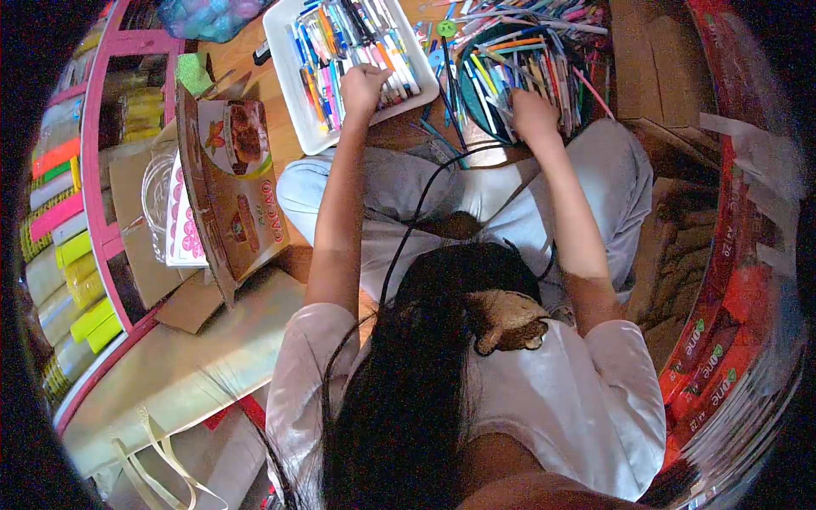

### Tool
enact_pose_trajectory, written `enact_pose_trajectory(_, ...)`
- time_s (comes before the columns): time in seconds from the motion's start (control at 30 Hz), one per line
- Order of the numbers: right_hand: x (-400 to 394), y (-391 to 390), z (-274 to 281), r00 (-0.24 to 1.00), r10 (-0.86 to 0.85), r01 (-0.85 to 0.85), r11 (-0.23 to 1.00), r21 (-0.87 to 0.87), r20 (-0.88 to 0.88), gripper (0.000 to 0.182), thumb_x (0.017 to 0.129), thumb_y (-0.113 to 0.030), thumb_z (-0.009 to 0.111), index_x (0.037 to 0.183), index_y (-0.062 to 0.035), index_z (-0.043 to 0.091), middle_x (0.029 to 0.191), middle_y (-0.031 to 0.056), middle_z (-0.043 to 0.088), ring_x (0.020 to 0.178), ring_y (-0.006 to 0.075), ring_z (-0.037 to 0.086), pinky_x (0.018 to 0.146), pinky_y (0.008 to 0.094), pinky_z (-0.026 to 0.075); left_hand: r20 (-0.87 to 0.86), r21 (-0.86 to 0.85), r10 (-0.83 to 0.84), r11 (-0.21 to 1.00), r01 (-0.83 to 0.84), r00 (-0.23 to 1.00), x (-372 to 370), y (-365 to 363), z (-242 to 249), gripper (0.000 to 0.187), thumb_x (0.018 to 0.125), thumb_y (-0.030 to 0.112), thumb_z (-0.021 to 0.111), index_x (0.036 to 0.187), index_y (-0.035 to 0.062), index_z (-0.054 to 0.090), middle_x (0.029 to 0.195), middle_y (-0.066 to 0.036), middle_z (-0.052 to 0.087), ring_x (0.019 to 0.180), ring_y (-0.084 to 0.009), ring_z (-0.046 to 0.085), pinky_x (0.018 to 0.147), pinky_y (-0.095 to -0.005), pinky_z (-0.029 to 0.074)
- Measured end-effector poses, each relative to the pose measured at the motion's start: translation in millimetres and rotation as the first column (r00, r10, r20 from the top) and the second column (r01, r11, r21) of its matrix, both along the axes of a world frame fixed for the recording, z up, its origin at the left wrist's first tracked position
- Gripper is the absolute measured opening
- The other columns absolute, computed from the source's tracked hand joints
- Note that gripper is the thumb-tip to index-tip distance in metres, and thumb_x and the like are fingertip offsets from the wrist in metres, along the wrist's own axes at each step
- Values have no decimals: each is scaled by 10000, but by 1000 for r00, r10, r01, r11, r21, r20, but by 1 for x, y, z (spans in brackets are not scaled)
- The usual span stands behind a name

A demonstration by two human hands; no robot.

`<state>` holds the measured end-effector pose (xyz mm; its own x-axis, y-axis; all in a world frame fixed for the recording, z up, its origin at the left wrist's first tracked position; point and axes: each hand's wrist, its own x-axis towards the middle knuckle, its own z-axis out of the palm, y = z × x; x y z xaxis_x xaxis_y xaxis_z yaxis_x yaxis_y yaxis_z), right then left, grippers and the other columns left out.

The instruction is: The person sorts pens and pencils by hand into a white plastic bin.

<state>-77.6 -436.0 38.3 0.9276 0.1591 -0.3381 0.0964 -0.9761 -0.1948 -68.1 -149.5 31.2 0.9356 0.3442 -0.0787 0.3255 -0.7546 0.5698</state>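
A white rectangular tray [280,59] lies on the wooden floor, with rows of pens and markers [340,51] in it. My left hand [364,89] is over the tray's lower middle, fingers drawn together at the pens; what they grip is too small to make out. A round dark green basket [466,93] to the right holds many pens and pencils [531,64]. My right hand [534,117] reaches into its lower part, and its fingertips are partly hidden among the pens.
Loose pens [561,15] are strewn behind the basket. A black cable [422,197] crosses my legs. An open cardboard box [255,200] stands at the left, near a pink shelf [102,195]. Cardboard [654,68] and red paper packs [688,382] line the right. A blue plastic bag [212,17] sits at the top.
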Motion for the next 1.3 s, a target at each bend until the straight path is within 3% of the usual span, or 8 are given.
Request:
enact_pose_trajectory(0.2,2,-11,0,998,-11,-8,956,293,64,183,707,-123,640,874,-51,619,795,142,629,765,302,616,658,376,486,196,-108,69,993,-49,978,-14,6,-8,349,713,329,690,890,32,646,745,-103,644,630,-171,597,582,-293,465)
enact_pose_trajectory(0.33,12,-3,0,996,-10,80,617,783,-94,295,673,-219,720,852,-4,625,718,122,632,673,192,618,611,304,481,160,-638,-91,751,173,983,-38,-27,27,312,815,307,595,928,19,636,793,-48,638,725,-109,575,675,-242,457)
enact_pose_trajectory(0.4,2,16,22,982,10,158,500,851,-188,330,684,-237,736,884,2,627,699,77,638,609,105,600,556,242,466,107,-566,-173,799,203,979,-53,-57,42,263,843,230,563,959,5,637,783,-62,644,713,-116,583,673,-252,465)
enact_pose_trajectory(0.63,-16,51,17,931,64,352,100,931,-359,176,767,-30,627,840,49,488,744,148,627,689,185,635,601,276,535,-155,-811,-198,584,-10,968,-59,-72,48,316,822,274,603,932,-22,630,751,-33,621,677,-100,564,584,-244,437)
enact_pose_trajectory(0.9,-8,53,2,930,61,364,9,931,-364,150,835,-55,549,923,60,509,803,154,611,743,197,628,652,282,538,42,-719,-173,679,150,984,-30,-31,41,253,811,214,599,883,-25,638,758,-67,631,633,-121,572,565,-244,460)
enact_pose_trajectory(0.93,-6,49,3,930,50,365,-10,931,-365,154,841,-60,541,932,59,508,799,155,610,735,198,628,652,283,538,-157,-714,-176,700,12,972,-17,-18,48,235,793,198,603,856,-24,648,743,-89,632,611,-122,571,539,-262,465)
enact_pose_trajectory(1.13,5,32,18,893,-54,447,-18,894,-448,192,877,-125,510,975,39,490,833,165,600,747,220,632,691,270,525,7,-233,123,965,-118,992,11,34,-8,343,763,323,634,590,26,635,501,-7,557,353,-87,461,381,-236,363)
enact_pose_trajectory(1.3,10,26,7,917,-129,384,41,922,-376,184,865,-138,517,931,34,523,750,147,619,674,198,636,592,263,516,-30,-200,81,976,-85,996,11,32,-10,320,716,315,670,571,31,639,451,-30,535,373,-106,486,409,-256,377)
